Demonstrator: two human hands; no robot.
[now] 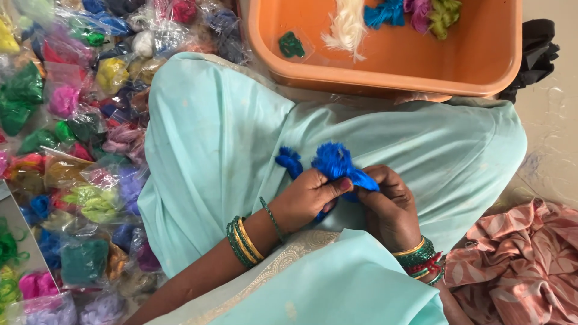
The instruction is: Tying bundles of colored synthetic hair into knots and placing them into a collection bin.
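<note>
On the lap, over pale turquoise cloth (229, 138): one bundle of bright blue yarn (334, 162), frayed tufts up, a smaller blue tuft (290, 161) just to its left. Left hand (310, 197) closed, thumb and fingers pinching the lower end of the bundle. Right hand (390, 207) closed as well, fingers curled round the same end from the other side; both touching the yarn and each other. Green and gold bangles on both wrists.

Ahead, orange plastic tub (481, 60): five loose bundles lying inside — dark green (291, 45), cream (346, 27), blue (385, 12), pink (418, 11), yellow-green (444, 13); most of the tub floor bare.

Left of the lap, on the floor: heap of clear packets (78, 150), each holding coloured yarn, many colours, many packets, apparently sealed.

Right, on the floor: crumpled peach patterned cloth (518, 265); black cloth (537, 51) beside the tub.

Progress, as judged: few bundles out in the tub, one in hand, large heap of packets untouched.
</note>
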